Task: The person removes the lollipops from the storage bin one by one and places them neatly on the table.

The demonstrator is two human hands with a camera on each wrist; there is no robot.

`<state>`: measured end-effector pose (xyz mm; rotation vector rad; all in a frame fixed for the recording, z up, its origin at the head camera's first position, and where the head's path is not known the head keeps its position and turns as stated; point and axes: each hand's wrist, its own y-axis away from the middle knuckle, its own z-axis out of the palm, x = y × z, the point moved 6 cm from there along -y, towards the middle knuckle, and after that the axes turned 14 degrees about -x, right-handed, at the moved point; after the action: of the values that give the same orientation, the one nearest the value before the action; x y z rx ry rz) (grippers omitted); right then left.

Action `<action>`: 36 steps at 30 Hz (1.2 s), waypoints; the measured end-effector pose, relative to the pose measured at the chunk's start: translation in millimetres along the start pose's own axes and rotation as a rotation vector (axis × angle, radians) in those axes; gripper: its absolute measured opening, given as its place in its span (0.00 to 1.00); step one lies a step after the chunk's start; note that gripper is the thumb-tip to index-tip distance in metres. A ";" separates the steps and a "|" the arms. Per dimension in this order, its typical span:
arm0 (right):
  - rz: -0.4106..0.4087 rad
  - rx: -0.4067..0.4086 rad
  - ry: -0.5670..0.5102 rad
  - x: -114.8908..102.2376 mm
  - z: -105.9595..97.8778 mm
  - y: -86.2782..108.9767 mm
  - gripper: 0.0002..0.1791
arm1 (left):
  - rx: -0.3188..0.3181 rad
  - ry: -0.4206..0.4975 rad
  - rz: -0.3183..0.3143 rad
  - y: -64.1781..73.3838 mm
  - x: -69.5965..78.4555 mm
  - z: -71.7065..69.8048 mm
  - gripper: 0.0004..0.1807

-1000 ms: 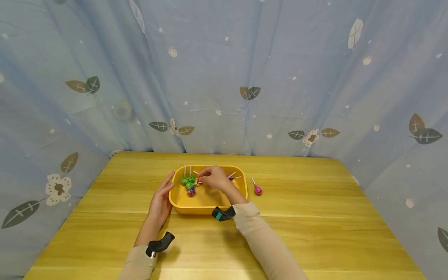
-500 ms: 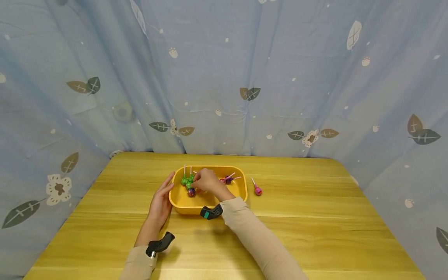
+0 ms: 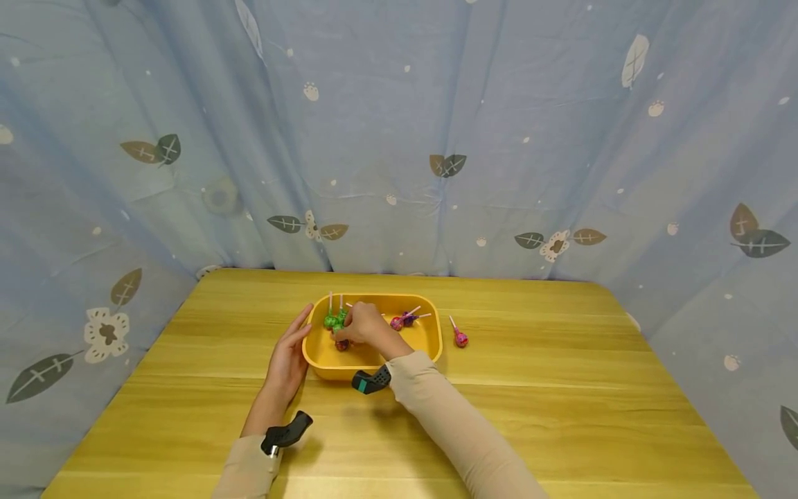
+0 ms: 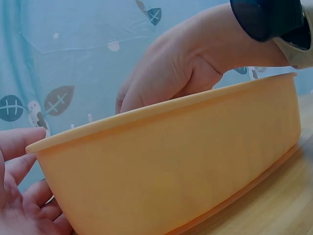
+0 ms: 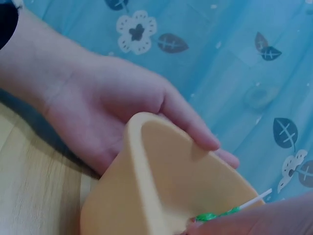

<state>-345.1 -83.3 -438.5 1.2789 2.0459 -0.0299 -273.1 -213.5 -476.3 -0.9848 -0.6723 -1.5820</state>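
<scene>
My left hand [image 3: 287, 362] rests against the left end of a yellow plastic basin [image 3: 352, 373], fingers fairly straight and fingertips at the rim, as the left wrist view also shows. Inside the basin, my right hand [image 3: 366, 326] reaches down among lollipops on the left side. Its fingertips are at a dark purple lollipop [image 3: 342, 345], beside green-wrapped lollipops [image 3: 330, 321] with sticks leaning on the back wall. Whether they pinch it is hidden. In the right wrist view, a green lollipop [image 5: 208, 216] lies close to the right fingers. Further right in the basin are a pink lollipop [image 3: 397, 323] and a purple lollipop [image 3: 409, 319].
A separate pink lollipop [image 3: 461, 340] lies on the wooden table [image 3: 548, 388], right of the basin. Behind the table hangs a blue patterned curtain [image 3: 386, 125]. The basin's raised walls stand around the lollipops.
My right hand has moved left and slightly toward me inside the basin, from a red lollipop at its fingers to the purple one. The pink and purple lollipops at right are now uncovered. My left hand stays put.
</scene>
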 end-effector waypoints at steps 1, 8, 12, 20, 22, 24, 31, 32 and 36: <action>0.001 -0.007 0.015 -0.6 -0.1 0.4 0.16 | -0.001 0.001 0.001 -0.1 0.1 0.1 0.30; -0.020 -0.046 0.046 -1.8 -1.7 8.4 0.10 | 0.022 0.016 -0.003 -1.6 -3.2 -5.2 0.29; -0.040 -0.075 0.019 0.5 -3.8 14.4 0.18 | 0.034 0.021 -0.007 -1.7 -4.3 -7.5 0.28; -0.096 -0.096 -0.090 8.9 -8.6 27.9 0.18 | 0.036 0.006 -0.005 -1.5 0.2 -2.5 0.30; -0.119 -0.110 -0.123 11.0 -9.5 32.1 0.18 | 0.041 0.007 -0.011 -1.7 -0.5 -2.6 0.30; -0.139 -0.137 -0.177 13.3 -10.3 37.0 0.18 | 0.049 0.004 -0.020 -1.6 -1.3 -3.1 0.29; -0.203 -0.137 -0.286 22.1 -20.8 54.7 0.19 | 0.048 -0.007 -0.028 -2.1 -3.1 -4.8 0.29; -0.211 -0.124 -0.288 23.3 -22.6 56.7 0.19 | 0.047 -0.008 -0.027 -2.2 -3.3 -5.2 0.29; -0.237 -0.092 -0.315 27.9 -28.3 65.7 0.17 | 0.044 -0.007 -0.024 -2.8 -4.0 -6.5 0.29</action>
<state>-315.8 -17.7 -411.6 0.9066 1.8887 -0.2296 -277.3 -216.3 -482.7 -0.9537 -0.7238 -1.5785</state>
